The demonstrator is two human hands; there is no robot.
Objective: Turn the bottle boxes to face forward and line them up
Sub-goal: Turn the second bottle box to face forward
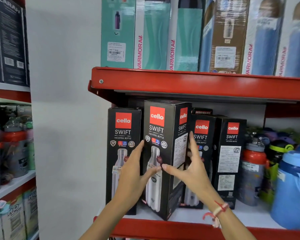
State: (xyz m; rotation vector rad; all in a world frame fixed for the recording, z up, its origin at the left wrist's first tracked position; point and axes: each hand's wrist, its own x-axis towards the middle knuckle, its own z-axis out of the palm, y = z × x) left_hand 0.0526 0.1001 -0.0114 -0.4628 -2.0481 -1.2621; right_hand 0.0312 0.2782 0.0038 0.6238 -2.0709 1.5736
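Observation:
Several black Cello Swift bottle boxes stand on the white shelf board (246,217) of a red rack. The leftmost box (122,135) faces forward. The second box (161,129) is pulled out toward the front edge and turned at an angle, one corner pointing at me. My left hand (133,172) presses on its left front face, and my right hand (192,168) wraps its right side, thumb on the front. A third box (202,132) faces forward behind my right hand. A fourth box (229,156) shows its label side.
Red-capped (252,170) and blue (291,187) bottles crowd the shelf to the right. Above, a red shelf lip (197,84) carries tall teal, brown and blue boxes. A white wall lies to the left, with another rack of bottles (10,144) beyond it.

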